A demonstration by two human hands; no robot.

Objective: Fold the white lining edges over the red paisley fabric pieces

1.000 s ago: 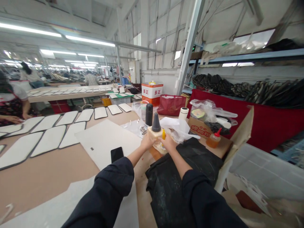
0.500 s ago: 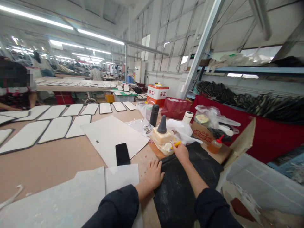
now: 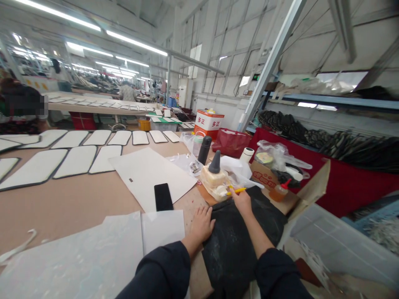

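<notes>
My right hand [image 3: 242,202] is closed around a slim yellow-handled tool [image 3: 240,190]. The tool's working end is at the pale, glue-crusted container [image 3: 213,178] with a dark grey cone [image 3: 215,162] on top; I cannot make out that end clearly. My left hand [image 3: 202,223] lies flat, fingers stretched out, at the left edge of a black sheet [image 3: 237,245]. That sheet spreads beneath my right forearm. Left of my left hand, a black phone [image 3: 163,197] rests on a large white sheet [image 3: 149,172].
Rows of white dark-edged panels [image 3: 76,161] cover the table's left. Behind the container stand a black bottle [image 3: 204,150], a white cup [image 3: 247,155] and a red-capped bottle [image 3: 279,192]. A clear plastic bin [image 3: 330,232] is at the right. Another person [image 3: 23,104] is at far left.
My right hand has shifted slightly, and the yellow handle now lies more level, sticking out to the right. My left hand stays on the sheet's edge. The view has tilted slightly.
</notes>
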